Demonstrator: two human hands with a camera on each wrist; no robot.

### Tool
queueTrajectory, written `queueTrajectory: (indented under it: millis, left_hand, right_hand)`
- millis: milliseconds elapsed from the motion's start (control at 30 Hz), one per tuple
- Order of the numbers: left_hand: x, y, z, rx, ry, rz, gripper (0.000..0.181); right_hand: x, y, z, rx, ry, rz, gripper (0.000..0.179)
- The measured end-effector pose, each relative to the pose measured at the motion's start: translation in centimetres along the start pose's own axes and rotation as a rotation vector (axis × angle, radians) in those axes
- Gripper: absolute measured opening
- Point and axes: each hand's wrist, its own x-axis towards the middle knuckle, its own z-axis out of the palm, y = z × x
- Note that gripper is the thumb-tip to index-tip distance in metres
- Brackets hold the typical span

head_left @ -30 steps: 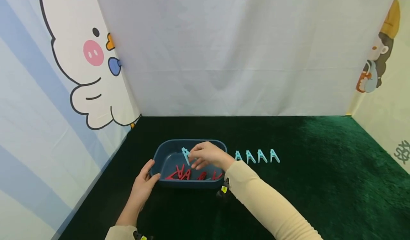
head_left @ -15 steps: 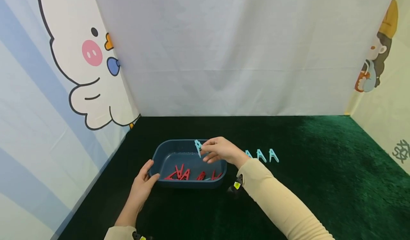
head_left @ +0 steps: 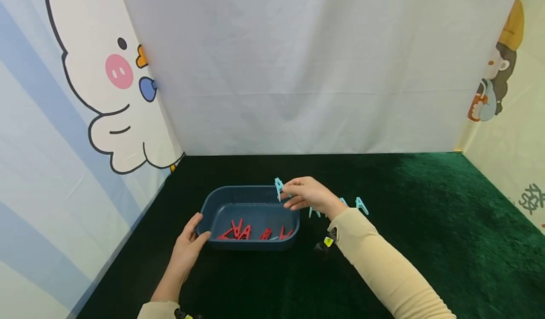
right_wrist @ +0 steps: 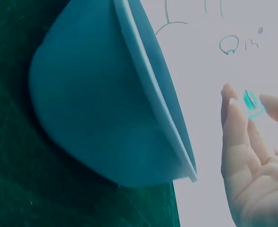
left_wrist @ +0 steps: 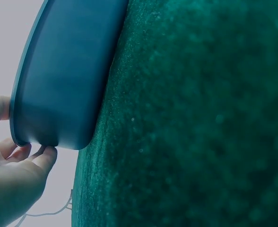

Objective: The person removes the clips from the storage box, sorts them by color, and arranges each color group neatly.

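We saw the right hand [head_left: 310, 193] pinching a light blue clip [head_left: 278, 187] between thumb and fingertips, its legs pointing down, raised near the far right corner of the blue basin [head_left: 244, 194]. From the right wrist we saw the same pinch, with the clip apart from the basin's wall and little of it visible. The left hand [head_left: 186, 245] gripped the basin at its near left corner, and the left wrist view showed fingers against its rim and outer wall. Inside, along the near side, we counted five red clips [head_left: 245, 233], three bunched at the left and two further right, with a sliver of pale blue low beside them. Right of the basin, more light blue clips [head_left: 361, 205] lay on the dark green cloth [head_left: 443, 224]; the right hand and wrist partly covered them, so we could not tell how many. Beyond the cloth we saw a white curtain [head_left: 276, 73], with a cartoon bird [head_left: 93, 73] on the left wall and a cartoon figure [head_left: 504, 58] on the right one.
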Motion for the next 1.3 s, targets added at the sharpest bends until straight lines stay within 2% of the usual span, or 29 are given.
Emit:
queueTrajectory:
  millis: [767, 967, 1300]
  left_hand:
    - [0.1, 0.0, 0.0, 0.009, -0.002, -0.018, 0.055]
    - [0.0, 0.2, 0.0, 0.017, -0.007, -0.007, 0.055]
    - [0.1, 0.0, 0.0, 0.015, -0.003, -0.033, 0.055]
  right_hand:
    - [-2.2, 1.3, -5.5, -0.005, 0.154, 0.016, 0.039]
    - [-3.2, 2.0, -7.2, -0.017, 0.191, 0.021, 0.04]
    - [-5.2, 3.3, -10.3, 0.019, 0.257, 0.061, 0.044]
